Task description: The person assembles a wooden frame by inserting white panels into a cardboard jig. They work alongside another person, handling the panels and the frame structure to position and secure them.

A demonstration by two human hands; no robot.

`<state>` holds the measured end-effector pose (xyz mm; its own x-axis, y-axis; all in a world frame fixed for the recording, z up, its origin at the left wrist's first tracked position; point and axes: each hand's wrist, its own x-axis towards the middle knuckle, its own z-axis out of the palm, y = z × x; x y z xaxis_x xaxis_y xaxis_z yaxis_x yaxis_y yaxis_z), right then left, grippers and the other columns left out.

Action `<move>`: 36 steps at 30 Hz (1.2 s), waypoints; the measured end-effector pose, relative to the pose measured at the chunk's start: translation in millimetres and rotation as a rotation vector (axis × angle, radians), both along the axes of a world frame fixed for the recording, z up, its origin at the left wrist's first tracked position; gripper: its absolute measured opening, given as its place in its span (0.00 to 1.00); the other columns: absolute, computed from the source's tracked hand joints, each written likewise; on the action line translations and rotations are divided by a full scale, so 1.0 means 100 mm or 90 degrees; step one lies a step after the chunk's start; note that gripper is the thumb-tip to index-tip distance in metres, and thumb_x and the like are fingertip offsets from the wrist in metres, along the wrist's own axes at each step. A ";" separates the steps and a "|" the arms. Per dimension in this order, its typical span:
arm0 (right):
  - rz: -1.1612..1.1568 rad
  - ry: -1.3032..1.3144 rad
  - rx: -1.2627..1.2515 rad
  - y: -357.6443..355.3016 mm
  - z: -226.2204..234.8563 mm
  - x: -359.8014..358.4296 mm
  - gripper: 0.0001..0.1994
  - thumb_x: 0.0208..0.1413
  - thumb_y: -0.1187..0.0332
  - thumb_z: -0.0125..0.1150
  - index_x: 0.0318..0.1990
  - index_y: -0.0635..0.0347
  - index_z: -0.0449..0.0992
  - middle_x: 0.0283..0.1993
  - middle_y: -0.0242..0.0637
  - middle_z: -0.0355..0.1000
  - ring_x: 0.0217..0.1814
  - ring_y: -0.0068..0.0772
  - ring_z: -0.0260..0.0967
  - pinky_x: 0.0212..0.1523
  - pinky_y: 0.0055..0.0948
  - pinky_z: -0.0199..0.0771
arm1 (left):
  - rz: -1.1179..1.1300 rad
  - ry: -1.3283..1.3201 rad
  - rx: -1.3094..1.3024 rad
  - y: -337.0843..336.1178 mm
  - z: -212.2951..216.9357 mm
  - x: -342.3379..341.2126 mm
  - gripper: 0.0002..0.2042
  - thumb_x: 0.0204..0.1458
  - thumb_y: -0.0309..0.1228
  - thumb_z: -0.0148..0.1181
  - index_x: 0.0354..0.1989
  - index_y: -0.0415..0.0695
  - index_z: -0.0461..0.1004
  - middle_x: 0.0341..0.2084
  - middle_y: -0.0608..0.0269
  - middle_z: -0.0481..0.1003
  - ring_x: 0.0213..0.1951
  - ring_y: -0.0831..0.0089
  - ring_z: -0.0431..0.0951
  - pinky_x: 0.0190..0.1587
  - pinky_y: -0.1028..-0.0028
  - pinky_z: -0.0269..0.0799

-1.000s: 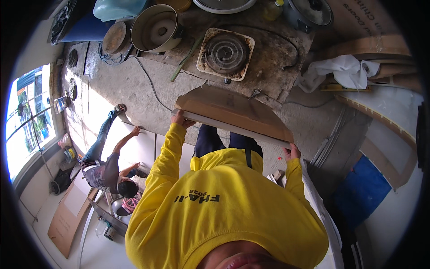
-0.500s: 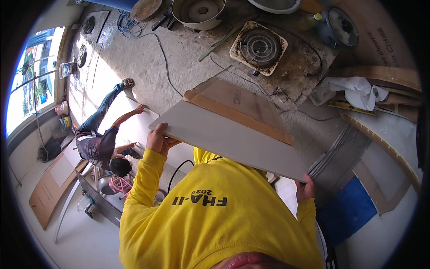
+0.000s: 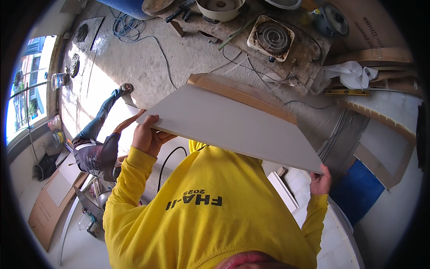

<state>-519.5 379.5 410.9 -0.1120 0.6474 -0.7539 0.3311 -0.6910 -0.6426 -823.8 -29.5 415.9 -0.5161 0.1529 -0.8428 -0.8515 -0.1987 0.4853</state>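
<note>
A long pale grey board (image 3: 224, 123) is held up in front of my chest, one hand at each end. My left hand (image 3: 147, 136) grips its left end, thumb on the upper face and fingers beneath. At the right corner, my right hand (image 3: 320, 180) is closed on the edge, thumb on top. Brown cardboard (image 3: 244, 96) shows along the board's far edge; whether it is fixed to the board I cannot tell.
A co-worker (image 3: 96, 157) bends over at the left beside a pale sheet on the floor. Ahead stands a low wooden table with a coil hot plate (image 3: 271, 38) and a pan (image 3: 220, 9). Cables (image 3: 161, 56) cross the floor. A blue sheet (image 3: 357, 193) lies at right.
The board has tilted, showing more of its pale face and less cardboard. My left hand has moved left and nearer me, my right hand to the right. My sleeve now hides the co-worker's head.
</note>
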 end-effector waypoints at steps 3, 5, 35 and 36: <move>-0.035 0.019 0.023 -0.29 0.05 0.11 0.11 0.48 0.67 0.54 0.37 0.64 0.71 0.35 0.37 0.71 0.31 0.25 0.71 0.30 0.21 0.77 | -0.042 0.026 0.010 -0.16 0.02 0.00 0.21 0.52 0.31 0.41 0.49 0.26 0.54 0.40 0.37 0.69 0.38 0.51 0.76 0.48 0.57 0.71; -0.048 0.010 0.024 -0.43 0.13 0.17 0.11 0.48 0.67 0.55 0.37 0.64 0.71 0.35 0.37 0.71 0.32 0.25 0.71 0.31 0.21 0.77 | -0.059 0.037 -0.011 -0.18 0.19 -0.02 0.21 0.51 0.31 0.41 0.49 0.25 0.54 0.40 0.37 0.69 0.38 0.50 0.76 0.47 0.57 0.72; -0.003 0.155 0.049 0.33 0.52 0.88 0.08 0.49 0.67 0.55 0.32 0.63 0.72 0.29 0.37 0.71 0.26 0.25 0.70 0.23 0.21 0.75 | -0.034 0.113 0.105 0.10 0.46 1.02 0.19 0.52 0.30 0.39 0.46 0.24 0.58 0.39 0.35 0.70 0.39 0.50 0.76 0.50 0.54 0.69; 0.001 0.155 0.047 0.33 0.49 0.87 0.08 0.49 0.67 0.55 0.32 0.63 0.72 0.29 0.37 0.71 0.26 0.26 0.70 0.23 0.21 0.75 | -0.039 0.106 0.120 0.10 0.40 1.02 0.20 0.52 0.30 0.39 0.47 0.24 0.58 0.39 0.35 0.70 0.40 0.50 0.75 0.50 0.54 0.69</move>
<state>-432.2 413.0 459.8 -0.2851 0.6993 -0.6555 0.1614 -0.6392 -0.7520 -722.1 -19.4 455.5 -0.6301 0.3343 -0.7008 -0.7763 -0.2500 0.5787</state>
